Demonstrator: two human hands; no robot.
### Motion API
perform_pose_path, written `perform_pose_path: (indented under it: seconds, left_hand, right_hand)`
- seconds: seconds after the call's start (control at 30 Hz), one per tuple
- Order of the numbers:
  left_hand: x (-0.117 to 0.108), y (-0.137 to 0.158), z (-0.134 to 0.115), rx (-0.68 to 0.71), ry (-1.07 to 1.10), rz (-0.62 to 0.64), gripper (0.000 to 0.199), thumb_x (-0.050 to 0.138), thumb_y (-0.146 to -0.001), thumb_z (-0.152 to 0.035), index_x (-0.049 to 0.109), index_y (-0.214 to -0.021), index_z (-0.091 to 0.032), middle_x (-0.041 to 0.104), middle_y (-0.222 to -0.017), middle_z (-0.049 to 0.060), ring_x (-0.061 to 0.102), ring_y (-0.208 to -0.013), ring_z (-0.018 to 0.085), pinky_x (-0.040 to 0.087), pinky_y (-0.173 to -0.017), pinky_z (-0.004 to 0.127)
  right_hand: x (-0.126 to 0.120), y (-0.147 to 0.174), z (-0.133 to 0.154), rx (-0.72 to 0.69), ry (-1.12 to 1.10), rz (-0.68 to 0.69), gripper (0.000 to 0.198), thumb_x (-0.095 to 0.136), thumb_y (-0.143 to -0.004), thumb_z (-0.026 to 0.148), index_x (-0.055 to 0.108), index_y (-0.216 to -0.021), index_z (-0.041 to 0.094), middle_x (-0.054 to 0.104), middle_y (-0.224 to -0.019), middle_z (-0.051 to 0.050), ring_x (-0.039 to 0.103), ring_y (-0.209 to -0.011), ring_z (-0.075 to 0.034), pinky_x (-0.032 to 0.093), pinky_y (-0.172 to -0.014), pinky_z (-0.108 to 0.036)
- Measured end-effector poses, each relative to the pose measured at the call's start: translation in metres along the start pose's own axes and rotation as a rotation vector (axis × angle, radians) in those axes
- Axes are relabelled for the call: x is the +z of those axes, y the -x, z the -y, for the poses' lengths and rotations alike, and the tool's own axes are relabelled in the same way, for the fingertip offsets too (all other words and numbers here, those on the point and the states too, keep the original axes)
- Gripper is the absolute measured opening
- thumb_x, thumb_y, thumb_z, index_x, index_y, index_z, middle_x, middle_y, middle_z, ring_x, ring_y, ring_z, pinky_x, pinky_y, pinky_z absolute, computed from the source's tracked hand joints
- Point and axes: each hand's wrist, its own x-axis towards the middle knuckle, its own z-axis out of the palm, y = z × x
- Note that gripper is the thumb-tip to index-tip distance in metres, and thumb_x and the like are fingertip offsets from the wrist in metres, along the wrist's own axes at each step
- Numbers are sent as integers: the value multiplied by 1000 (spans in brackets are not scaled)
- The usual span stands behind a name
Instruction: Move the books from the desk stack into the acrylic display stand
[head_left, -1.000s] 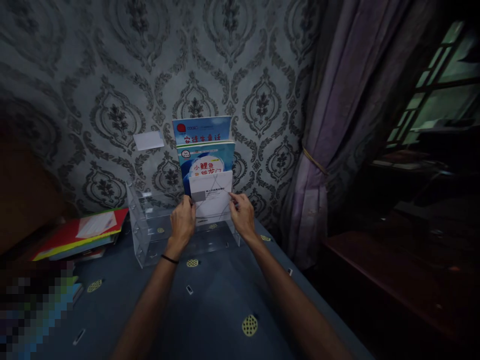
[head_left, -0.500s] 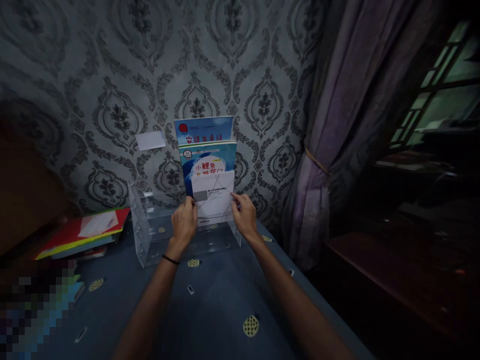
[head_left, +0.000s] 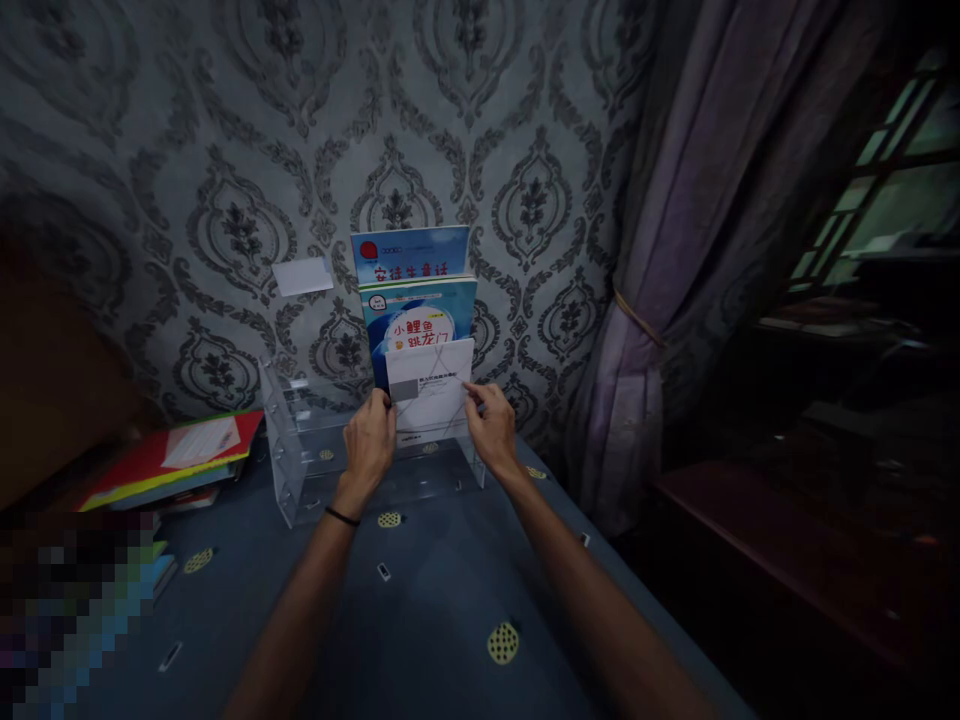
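A white booklet [head_left: 430,408] with a grey block and small print stands upright between my hands. My left hand [head_left: 368,432] is closed on its left edge, fingertips partly hidden behind it. On the right edge my right hand [head_left: 491,420] pinches it between thumb and fingers. The booklet is in front of a clear acrylic rack [head_left: 279,450] with stepped tiers; whether it rests on a tier, I cannot tell. Behind it stand a blue book with red lettering [head_left: 457,300] and, higher up, another blue book [head_left: 431,240].
A red and yellow folder [head_left: 142,462] lies on a pile at the left. A pixelated patch covers the lower left corner. The blue patterned tablecloth [head_left: 435,620] ends at the right. A tied purple curtain [head_left: 611,400] hangs beside the patterned wall [head_left: 480,150].
The camera view has shifted slightly. Both hands keep hold of the white booklet in about the same place before the rack.
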Motion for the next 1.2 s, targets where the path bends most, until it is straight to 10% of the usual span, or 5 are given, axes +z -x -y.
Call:
perform_pose_path:
  seconds: [0.97,1.2]
  left_hand:
    - [-43,39,0,118,-30,132,21,48,-101,-16,57,-120,-15,69,-119,15,63,-111,26,49,-85,34]
    - [-66,81,46,40,-180,219,27,42,-104,-24,60,-124,-24,69,-121,8,62,-114,24,49,-91,32]
  right_hand:
    - [-17,35,33,94,25,118,29,47,-84,24,72,-97,19,74,-105,-15,68,-93,-28,56,-72,-39]
    - [-20,64,37,141,-58,260,23,53,-83,39,70,-91,25,73,-96,-16,68,-85,-32,55,-69,-45]
